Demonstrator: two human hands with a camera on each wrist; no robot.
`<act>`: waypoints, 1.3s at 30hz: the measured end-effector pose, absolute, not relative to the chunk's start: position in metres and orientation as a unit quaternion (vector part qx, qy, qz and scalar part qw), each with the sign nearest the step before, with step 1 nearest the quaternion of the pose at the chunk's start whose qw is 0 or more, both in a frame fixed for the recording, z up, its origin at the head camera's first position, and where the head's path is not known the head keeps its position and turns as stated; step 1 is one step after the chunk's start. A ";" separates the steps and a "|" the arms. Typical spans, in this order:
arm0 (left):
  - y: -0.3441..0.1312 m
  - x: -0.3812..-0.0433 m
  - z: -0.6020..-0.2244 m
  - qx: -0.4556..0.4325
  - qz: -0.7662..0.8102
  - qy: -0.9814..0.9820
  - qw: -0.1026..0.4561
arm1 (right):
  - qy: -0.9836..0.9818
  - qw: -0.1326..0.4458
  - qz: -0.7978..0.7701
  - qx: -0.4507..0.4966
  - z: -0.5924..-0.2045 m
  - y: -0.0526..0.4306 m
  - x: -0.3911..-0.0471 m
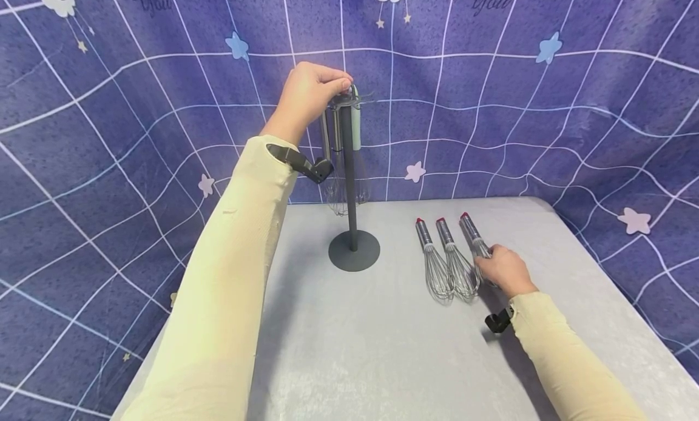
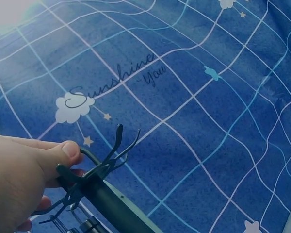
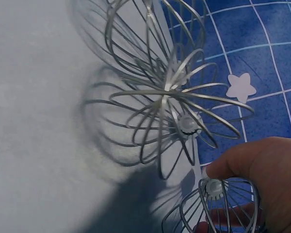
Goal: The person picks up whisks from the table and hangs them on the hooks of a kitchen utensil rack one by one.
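A dark grey utensil stand (image 1: 349,166) with a round base (image 1: 354,251) rises from the grey table (image 1: 382,348). Whisks (image 1: 349,184) hang from its hooks. My left hand (image 1: 311,96) grips the hooked top (image 2: 104,167) of the stand, thumb on a hook. Three red-tipped steel whisks lie side by side on the table to the right. My right hand (image 1: 505,272) holds the wire head of the rightmost whisk (image 1: 472,233). In the right wrist view its wire cage (image 3: 218,208) is between my fingers, with the neighbouring whisk heads (image 3: 165,97) beside it.
A blue cloth backdrop (image 1: 491,105) with white grid lines, stars and clouds hangs behind and around the table. The middle whisk (image 1: 450,257) and the left whisk (image 1: 431,257) lie close to my right hand. Bare table lies in front of the stand.
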State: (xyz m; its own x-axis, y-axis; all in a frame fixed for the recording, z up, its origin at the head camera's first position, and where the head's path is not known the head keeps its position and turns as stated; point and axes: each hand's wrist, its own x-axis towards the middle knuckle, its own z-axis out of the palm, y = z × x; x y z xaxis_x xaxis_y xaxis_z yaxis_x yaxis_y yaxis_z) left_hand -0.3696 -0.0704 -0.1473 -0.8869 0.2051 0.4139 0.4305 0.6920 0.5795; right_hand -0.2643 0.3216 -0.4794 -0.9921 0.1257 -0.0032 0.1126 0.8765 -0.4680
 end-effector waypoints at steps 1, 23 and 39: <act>-0.071 -0.370 -0.147 -0.175 -0.351 -0.906 0.161 | -0.968 0.019 0.242 -0.061 -0.478 0.322 -0.265; -0.072 -0.372 -0.152 -0.186 -0.362 -0.895 0.183 | -0.944 0.139 0.292 -0.069 -0.435 0.310 -0.280; -0.070 -0.368 -0.156 -0.179 -0.363 -0.891 0.204 | -0.928 0.205 0.306 -0.057 -0.415 0.293 -0.281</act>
State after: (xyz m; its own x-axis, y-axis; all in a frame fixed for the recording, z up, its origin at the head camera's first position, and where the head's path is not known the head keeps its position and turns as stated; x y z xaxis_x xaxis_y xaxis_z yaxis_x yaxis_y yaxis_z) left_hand -0.3675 -0.0695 -0.1562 -0.8527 0.1717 0.4933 0.4677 0.6714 0.5748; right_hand -0.2812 0.2930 -0.4153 -0.9097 0.2310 0.3451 -0.0198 0.8059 -0.5917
